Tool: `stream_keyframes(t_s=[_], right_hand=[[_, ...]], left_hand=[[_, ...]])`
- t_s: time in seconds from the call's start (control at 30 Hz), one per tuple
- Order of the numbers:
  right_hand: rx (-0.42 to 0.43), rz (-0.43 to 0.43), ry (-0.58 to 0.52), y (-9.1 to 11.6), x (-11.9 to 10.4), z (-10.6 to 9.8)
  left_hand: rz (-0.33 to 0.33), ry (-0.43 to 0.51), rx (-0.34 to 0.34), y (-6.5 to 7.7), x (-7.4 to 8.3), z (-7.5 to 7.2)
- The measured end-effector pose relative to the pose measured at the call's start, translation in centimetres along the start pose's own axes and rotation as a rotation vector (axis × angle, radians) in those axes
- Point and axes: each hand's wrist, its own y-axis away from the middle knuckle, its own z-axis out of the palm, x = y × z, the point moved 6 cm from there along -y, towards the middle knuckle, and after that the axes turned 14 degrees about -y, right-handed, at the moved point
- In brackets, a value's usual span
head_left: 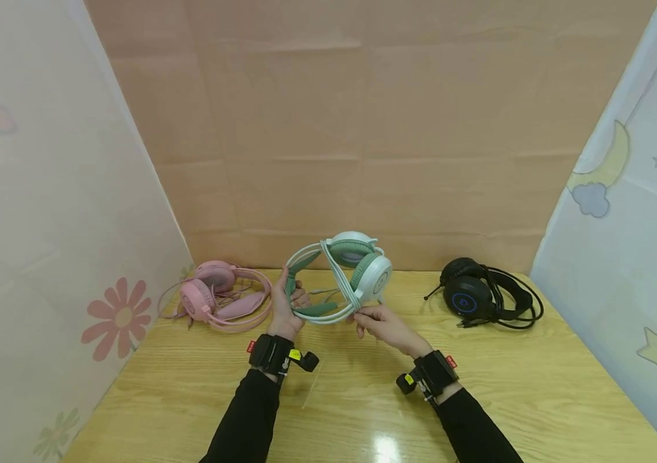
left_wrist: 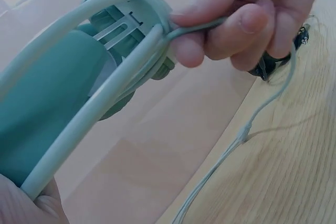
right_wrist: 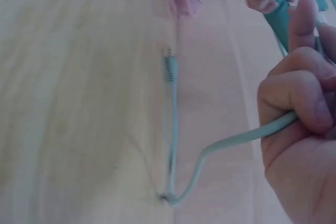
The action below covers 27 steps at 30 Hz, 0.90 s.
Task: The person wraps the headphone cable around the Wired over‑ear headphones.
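Left hand (head_left: 288, 310): grip closed round green-and-white headphones (head_left: 373, 279), held above surface (head_left: 351, 402). Right hand (head_left: 387, 329): grip closed, pinching their cable (right_wrist: 236, 140). Pink headphones (head_left: 242, 308) on surface at left, black headphones (head_left: 468, 298) at right.

You hold mint-and-white headphones (head_left: 370, 278) aloft, tilted, their thin green cable (right_wrist: 233, 141) wound across the headband (head_left: 317, 310), plug (right_wrist: 171, 69) loose.
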Motion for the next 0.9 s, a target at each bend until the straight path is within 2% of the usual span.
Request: stream_keyframes(t_s=[0.23, 0.63, 0.8, 0.9], right_hand=[[0.035, 0.016, 0.131, 0.3, -1.3, -0.7], [0.077, 0.019, 0.32, 2.3, -3.3, -1.4], [0.07, 0.018, 0.36, 2.9, -4.3, -1.5], [0.104, 0.008, 0.366, 3.4, -5.1, -1.8]], left_hand=[[0.034, -0.001, 0.056, -0.2, 0.3, -0.3], [0.063, -0.075, 0.114, 0.1, 0.2, -0.8], [0.074, -0.118, 0.132, 0.0, 0.0, -1.1], [0.079, -0.138, 0.146, -0.1, -0.1, -1.3]])
